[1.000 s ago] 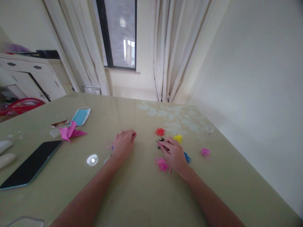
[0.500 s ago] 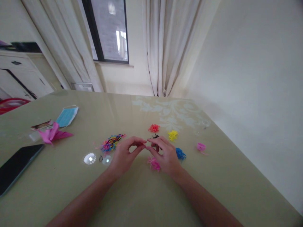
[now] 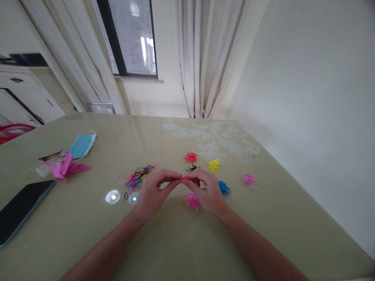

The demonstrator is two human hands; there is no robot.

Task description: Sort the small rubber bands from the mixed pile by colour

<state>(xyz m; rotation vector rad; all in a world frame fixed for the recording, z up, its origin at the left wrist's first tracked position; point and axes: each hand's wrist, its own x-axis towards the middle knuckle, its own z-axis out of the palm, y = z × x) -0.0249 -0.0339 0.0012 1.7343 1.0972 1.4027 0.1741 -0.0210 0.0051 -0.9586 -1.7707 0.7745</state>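
Observation:
Fingertip to fingertip, my left hand (image 3: 158,191) and my right hand (image 3: 205,191) pinch a small red rubber band (image 3: 184,178) above the table. Left of my left hand lies a mixed heap of coloured rubber bands (image 3: 137,176). Around my right hand are sorted piles: red bands (image 3: 190,157), yellow bands (image 3: 214,166), blue bands (image 3: 224,188), pink bands (image 3: 191,200) and black bands (image 3: 192,168). My right hand partly covers the black and pink piles.
A pink band bundle (image 3: 249,179) lies at the right. A single black band (image 3: 125,196) lies near light reflections. On the left are a phone (image 3: 23,208), a pink paper crane (image 3: 66,167) and a blue face mask (image 3: 83,145). A wall (image 3: 316,117) borders the table's right side.
My fingertips stay together, and the red band between them now shows more clearly. The right hand has shifted slightly, showing more of the black pile. The view has moved a little.

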